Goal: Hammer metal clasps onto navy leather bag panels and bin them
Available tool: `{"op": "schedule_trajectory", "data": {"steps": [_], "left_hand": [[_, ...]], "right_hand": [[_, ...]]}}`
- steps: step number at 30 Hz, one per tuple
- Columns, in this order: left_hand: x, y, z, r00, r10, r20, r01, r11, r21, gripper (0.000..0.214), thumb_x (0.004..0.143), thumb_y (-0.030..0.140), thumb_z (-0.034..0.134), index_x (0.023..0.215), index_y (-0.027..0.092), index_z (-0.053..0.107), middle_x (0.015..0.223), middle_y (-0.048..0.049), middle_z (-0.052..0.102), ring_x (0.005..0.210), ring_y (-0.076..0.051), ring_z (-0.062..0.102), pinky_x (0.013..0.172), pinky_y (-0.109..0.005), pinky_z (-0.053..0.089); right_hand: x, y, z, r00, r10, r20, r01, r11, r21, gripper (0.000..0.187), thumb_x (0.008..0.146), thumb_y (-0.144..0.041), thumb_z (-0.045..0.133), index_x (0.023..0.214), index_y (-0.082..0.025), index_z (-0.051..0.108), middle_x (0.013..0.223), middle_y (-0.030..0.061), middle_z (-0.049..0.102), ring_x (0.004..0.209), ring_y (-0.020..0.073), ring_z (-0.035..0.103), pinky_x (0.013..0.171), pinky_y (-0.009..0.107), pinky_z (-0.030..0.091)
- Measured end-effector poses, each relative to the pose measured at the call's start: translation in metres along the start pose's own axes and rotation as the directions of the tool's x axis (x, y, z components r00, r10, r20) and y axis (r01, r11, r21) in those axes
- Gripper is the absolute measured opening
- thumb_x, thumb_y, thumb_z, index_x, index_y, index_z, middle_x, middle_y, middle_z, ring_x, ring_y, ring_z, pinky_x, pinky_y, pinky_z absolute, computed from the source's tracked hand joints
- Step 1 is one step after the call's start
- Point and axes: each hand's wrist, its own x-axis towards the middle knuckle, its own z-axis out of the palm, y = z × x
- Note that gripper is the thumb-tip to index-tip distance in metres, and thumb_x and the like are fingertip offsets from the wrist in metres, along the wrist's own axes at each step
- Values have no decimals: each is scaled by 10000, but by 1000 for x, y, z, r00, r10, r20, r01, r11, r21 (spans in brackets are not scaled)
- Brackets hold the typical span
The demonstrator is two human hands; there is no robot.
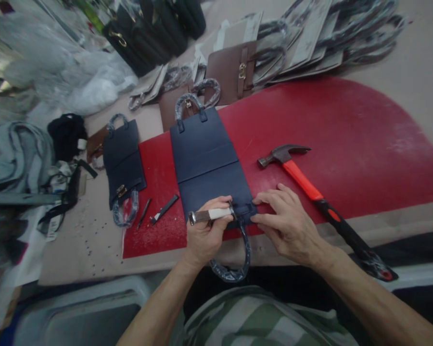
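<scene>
My left hand [206,235] is closed around a metal punch tool [211,214] with a white band, its tip end against the metal fitting near the lower edge of a navy bag panel [207,149]. The thumb and fingers of my right hand [286,221] touch the strap tab at the panel's lower right corner. Its fingers are bent, and I cannot make out whether they pinch the tab. A plastic-wrapped handle [246,254] hangs from this edge over the table's front. A claw hammer [303,180] with an orange and black handle lies to the right.
The panel lies on a red mat [346,144]. To the left are a second navy panel [124,158], a cutter [165,209] and a thin dark tool [144,213]. Brown panels [227,72] and dark bags [155,33] stand behind. A grey bin [82,307] sits below the front edge.
</scene>
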Motion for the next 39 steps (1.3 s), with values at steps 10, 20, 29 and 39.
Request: {"op": "schedule_trajectory", "data": {"steps": [10,20,29,39], "left_hand": [[-2,-4,0,1000,16,-8,-16,999,-28,203,881,98,716,1069,174,708,1166,-106,734,1095,-225,709,1017,-415,565],[-1,-2,1,1000,10,-1,-10,1000,-15,164,886,114,714,1041,169,711,1136,-112,742,1065,-222,720,993,-391,576],[2,1,1,1000,22,16,-23,1000,13,152,893,126,709,1038,167,706,1131,-117,747,1059,-217,723,998,-392,575],[4,3,0,997,51,57,-51,999,9,127,893,156,720,1020,161,720,1120,-125,752,1066,-237,723,964,-406,598]], "right_hand": [[5,0,-1,996,-19,86,22,999,-29,303,961,-137,486,1095,-248,734,1107,81,585,1045,230,543,1129,600,265],[5,-1,-2,991,0,133,9,998,-65,331,948,-137,492,1137,-263,732,1116,83,577,1042,238,528,1120,599,260],[6,0,-2,989,-3,146,8,999,-34,297,960,-144,479,1106,-252,714,1122,75,577,1061,226,530,1147,587,217],[6,-1,-2,989,-67,129,72,997,-37,336,930,-91,469,1114,-230,713,1106,86,577,1053,232,527,1131,603,262]]}}
